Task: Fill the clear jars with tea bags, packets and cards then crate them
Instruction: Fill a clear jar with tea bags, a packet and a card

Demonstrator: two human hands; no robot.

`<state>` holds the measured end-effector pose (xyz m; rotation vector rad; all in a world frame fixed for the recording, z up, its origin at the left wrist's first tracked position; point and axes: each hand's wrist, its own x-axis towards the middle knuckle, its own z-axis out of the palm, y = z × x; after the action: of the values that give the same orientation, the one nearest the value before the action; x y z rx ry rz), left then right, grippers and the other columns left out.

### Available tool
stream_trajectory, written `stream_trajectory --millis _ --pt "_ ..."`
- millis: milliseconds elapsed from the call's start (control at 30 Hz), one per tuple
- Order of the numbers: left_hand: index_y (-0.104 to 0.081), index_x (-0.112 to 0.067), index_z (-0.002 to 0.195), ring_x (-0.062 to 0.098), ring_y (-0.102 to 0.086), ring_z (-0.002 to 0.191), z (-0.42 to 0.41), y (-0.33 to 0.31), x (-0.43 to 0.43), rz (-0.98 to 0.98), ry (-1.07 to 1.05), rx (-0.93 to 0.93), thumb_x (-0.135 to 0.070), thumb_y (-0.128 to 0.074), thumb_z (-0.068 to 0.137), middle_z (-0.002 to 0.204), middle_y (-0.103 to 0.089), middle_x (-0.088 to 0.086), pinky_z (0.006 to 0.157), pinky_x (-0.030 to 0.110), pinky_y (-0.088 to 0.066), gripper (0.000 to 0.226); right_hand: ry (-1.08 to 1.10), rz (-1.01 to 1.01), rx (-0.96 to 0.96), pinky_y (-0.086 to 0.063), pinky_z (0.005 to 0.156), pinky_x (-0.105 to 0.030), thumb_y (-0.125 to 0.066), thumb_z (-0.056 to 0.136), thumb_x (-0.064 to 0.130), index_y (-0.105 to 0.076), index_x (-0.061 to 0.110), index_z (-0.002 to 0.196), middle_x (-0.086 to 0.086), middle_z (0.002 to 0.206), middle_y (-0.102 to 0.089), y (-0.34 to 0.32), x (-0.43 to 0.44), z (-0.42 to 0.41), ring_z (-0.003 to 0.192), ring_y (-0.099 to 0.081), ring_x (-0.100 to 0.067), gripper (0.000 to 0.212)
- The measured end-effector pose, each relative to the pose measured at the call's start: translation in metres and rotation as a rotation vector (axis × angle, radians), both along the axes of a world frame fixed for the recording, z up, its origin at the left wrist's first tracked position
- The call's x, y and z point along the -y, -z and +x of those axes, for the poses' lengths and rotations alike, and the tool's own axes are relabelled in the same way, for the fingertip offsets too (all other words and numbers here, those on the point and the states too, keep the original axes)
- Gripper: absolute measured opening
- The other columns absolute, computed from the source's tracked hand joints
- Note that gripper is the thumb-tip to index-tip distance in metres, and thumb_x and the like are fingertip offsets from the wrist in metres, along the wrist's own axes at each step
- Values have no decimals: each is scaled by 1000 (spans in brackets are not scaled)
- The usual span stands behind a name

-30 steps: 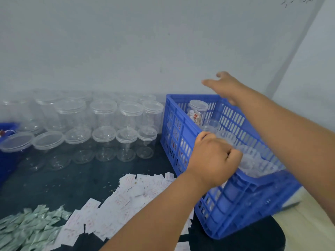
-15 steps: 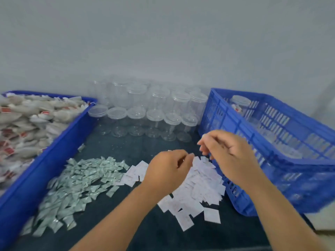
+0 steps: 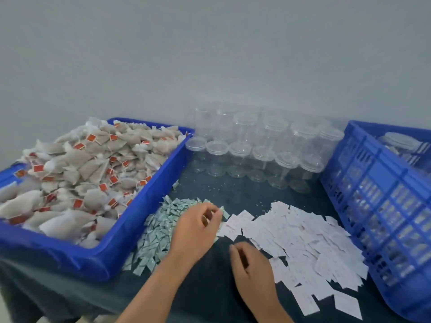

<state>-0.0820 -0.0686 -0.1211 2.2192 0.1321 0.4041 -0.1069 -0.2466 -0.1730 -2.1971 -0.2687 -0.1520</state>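
Note:
My left hand (image 3: pixel 194 230) reaches over the right edge of a heap of small pale green packets (image 3: pixel 157 231), its fingertips pinched on one packet. My right hand (image 3: pixel 253 266) lies low on the dark tabletop beside a spread of white cards (image 3: pixel 303 238), fingers curled under; nothing shows in it. Several empty clear jars (image 3: pixel 261 155) with lids stand in rows at the back. Tea bags (image 3: pixel 81 171) with red tags fill a blue bin (image 3: pixel 144 201) on the left. In the blue slatted crate (image 3: pixel 373 183) on the right, a filled jar (image 3: pixel 401 143) shows.
A pale wall runs right behind the jars. The bin and the crate close in the working patch of dark table (image 3: pixel 210 287) on both sides. The table's front edge lies just under my forearms.
The view has swung left from the crate to the bin. Both hands dropped from the crate to the table; the left moved left onto the packets, the right sank beside the cards.

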Motion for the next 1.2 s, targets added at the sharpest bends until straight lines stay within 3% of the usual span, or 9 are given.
stream_trajectory --millis 133,400,533,700,800,933,1033,1100,1200 --pt "-63 -37 121 -2 -62 94 91 -55 -15 2 -4 -14 -66 -65 91 110 -64 -19 84 31 -56 42 -1 -17 8 -44 66 -18 -59 106 39 -68 33 80 13 88 -67 3 1 3 81 -64 -12 28" --pt "-34 -20 158 29 -49 142 248 -119 15 -115 25 7 -53 -84 82 158 -46 7 113 43 -42 96 79 43 -89 -36 60 -15 -63 106 39 -68 34 73 16 74 -65 0 1 7 67 -60 -7 33" --pt "-15 -18 165 31 -44 147 288 -106 24 -179 33 -13 -47 -88 81 162 -42 8 116 41 -38 115 96 39 -132 -39 64 -15 -62 105 47 -68 30 75 17 83 -67 -5 0 9 71 -61 -8 35" --pt "5 -35 165 31 -59 131 294 -92 23 -142 54 8 -46 -87 82 150 -54 3 109 48 -51 124 181 101 -159 -42 73 -25 -68 106 32 -66 23 70 17 58 -60 -4 3 17 65 -54 -6 38" --pt "-1 -37 166 25 -60 125 270 -95 15 -161 59 97 -51 -87 80 143 -54 -1 105 46 -54 123 113 60 -183 -50 93 -23 -51 112 42 -79 15 96 13 94 -78 -6 3 24 91 -68 -7 42" --pt "-48 -36 141 7 -62 111 206 -106 -3 -170 86 208 -67 -82 74 127 -57 -18 83 26 -55 81 132 262 -77 -43 60 -16 -68 77 65 -67 41 88 13 71 -66 -2 1 15 62 -59 -4 26" --pt "-50 -57 133 -7 -61 109 128 -94 -13 -167 262 183 -72 -85 68 124 -60 -30 77 15 -54 76 108 401 -63 -54 75 -19 -81 65 57 -64 46 123 26 110 -71 3 5 11 99 -69 0 61" --pt "-45 -62 138 -9 -61 112 76 -77 -10 -119 336 144 -74 -86 65 130 -56 -33 78 13 -58 85 103 463 -51 -53 99 -20 -87 60 52 -46 38 149 33 141 -57 4 12 12 132 -55 5 99" --pt "-43 -64 139 -9 -58 118 10 -41 2 -32 385 112 -66 -89 64 134 -52 -35 82 10 -55 88 -27 516 -87 -49 112 -23 -100 57 47 -26 42 162 26 161 -44 3 15 9 143 -47 8 129"
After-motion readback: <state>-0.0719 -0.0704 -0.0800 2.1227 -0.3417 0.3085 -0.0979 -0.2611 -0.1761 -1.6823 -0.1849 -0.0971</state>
